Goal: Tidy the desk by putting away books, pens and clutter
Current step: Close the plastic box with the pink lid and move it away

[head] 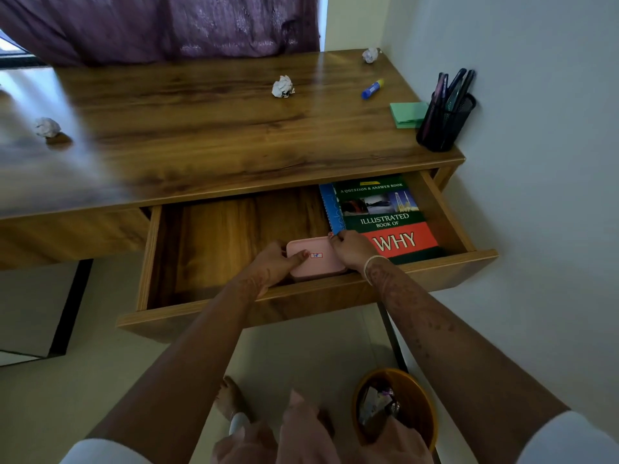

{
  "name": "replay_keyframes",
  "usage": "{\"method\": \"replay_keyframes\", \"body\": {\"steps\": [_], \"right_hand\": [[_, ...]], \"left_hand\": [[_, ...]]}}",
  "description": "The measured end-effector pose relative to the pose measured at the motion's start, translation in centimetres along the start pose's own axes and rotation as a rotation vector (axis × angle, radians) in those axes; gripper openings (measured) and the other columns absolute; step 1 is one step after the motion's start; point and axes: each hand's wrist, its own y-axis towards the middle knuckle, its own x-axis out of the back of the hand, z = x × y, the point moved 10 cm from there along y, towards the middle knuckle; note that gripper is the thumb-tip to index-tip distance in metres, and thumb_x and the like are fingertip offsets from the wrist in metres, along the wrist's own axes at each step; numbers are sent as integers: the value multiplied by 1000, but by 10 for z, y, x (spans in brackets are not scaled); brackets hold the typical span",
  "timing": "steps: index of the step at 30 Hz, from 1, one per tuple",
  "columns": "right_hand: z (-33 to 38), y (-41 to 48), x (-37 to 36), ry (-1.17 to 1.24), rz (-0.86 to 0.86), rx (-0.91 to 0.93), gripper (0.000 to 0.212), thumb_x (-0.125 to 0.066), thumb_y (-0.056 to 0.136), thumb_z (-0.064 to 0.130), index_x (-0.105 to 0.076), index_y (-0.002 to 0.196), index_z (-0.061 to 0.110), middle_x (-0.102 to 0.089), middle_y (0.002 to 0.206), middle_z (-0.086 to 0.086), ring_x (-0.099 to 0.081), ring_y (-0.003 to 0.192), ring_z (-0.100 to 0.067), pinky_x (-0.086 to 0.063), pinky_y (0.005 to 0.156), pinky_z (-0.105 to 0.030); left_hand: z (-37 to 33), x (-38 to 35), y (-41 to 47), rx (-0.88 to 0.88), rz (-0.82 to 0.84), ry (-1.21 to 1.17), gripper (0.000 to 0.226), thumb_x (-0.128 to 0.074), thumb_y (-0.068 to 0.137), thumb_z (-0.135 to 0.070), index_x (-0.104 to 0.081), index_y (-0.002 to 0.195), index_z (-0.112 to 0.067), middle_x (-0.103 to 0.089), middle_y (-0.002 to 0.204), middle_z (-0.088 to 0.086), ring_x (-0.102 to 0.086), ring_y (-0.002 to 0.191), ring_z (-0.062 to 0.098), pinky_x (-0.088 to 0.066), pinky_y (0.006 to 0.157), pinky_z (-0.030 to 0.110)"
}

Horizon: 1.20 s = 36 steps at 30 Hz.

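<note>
Both your hands are down in the open drawer [201,242], wrapped around a small pink box [318,261]. Your left hand [276,261] grips its 9 o'clock end, with the thumb lying across the lid toward the little label and the fingers curled round the side. Your right hand [351,247] pinches the corner at about 1 o'clock, fingertips bent over the edge. The box is at the front of the drawer, tight against the front panel. I can't tell if it's resting on the drawer floor, because your hands cover that part.

At 3 o'clock from the box, just beside your right hand, lies the green-and-red book [385,217] with WHY on the cover. It sits on a blue spiral notebook [330,204] that peeks out along its left edge.

Up on the desk [201,135] there's loose stuff:
- A crumpled paper ball [283,86] sits at 12 o'clock from the box.
- A second paper ball [369,55] is in the far corner at 1 o'clock.
- A third paper ball [47,127] is way out at 10 o'clock.
- A blue stick [372,89] lies near the green sticky notes [407,114] — glue or marker, can't tell.
- Those notes sit just beside the black mesh pen cup [445,125] at 2 o'clock, which has pens in it and stands by the wall.

On the floor at 5 o'clock there's an orange wastebasket [425,413] with some scraps inside.
</note>
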Motion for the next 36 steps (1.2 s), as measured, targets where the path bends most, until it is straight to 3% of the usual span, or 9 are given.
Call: {"method": "replay_keyframes", "body": {"steps": [4,8,12,15,18,29,36], "right_hand": [[-1,-5,15,-29,-162,68,41,-49,97,41,-58,121,9,-59,121,-13,-59,105,-27,-49,89,-37],[11,-46,44,23,-398,305,28,-67,88,32,-59,111,19,-53,116,-1,-54,104,-14,-50,90,-29],[11,-76,32,-29,-276,418,30,-78,77,30,-63,102,20,-57,108,5,-54,97,-9,-51,83,-22],[8,-83,18,-131,-212,473,31,-79,76,25,-68,104,18,-60,109,4,-57,102,-11,-51,89,-25],[12,-84,12,-223,-192,528,28,-77,77,24,-69,103,18,-60,108,3,-57,102,-13,-48,88,-24],[25,-60,21,-232,-205,492,27,-79,74,20,-67,98,17,-59,109,1,-54,103,-15,-50,90,-28],[44,-33,31,-379,-299,485,21,-74,80,23,-69,99,18,-62,105,2,-56,102,-15,-49,84,-24]], "left_hand": [[-5,1,-8,-10,-34,113,56,-64,89,-36,-45,134,-8,-59,125,6,-60,110,22,-55,90,36],[-41,22,-40,-298,-332,355,53,-67,88,-29,-45,134,-15,-56,131,4,-57,116,21,-54,91,38],[-58,16,-85,-513,-385,472,30,-65,89,-25,-61,119,-21,-60,123,1,-58,111,14,-56,87,34],[-49,-2,-96,-524,-308,606,30,-65,90,-24,-64,119,-24,-56,132,-2,-47,127,15,-47,102,33],[-44,-9,-98,-524,-263,670,41,-68,87,-31,-60,127,-27,-52,138,-6,-40,132,12,-42,107,35],[-64,-8,-77,-489,-267,864,55,-70,85,-32,-50,136,-32,-39,150,-7,-33,136,17,-36,111,42],[-80,12,-41,-443,-320,920,68,-71,82,-41,-39,142,-33,-29,154,-6,-26,140,20,-34,112,42]]}}
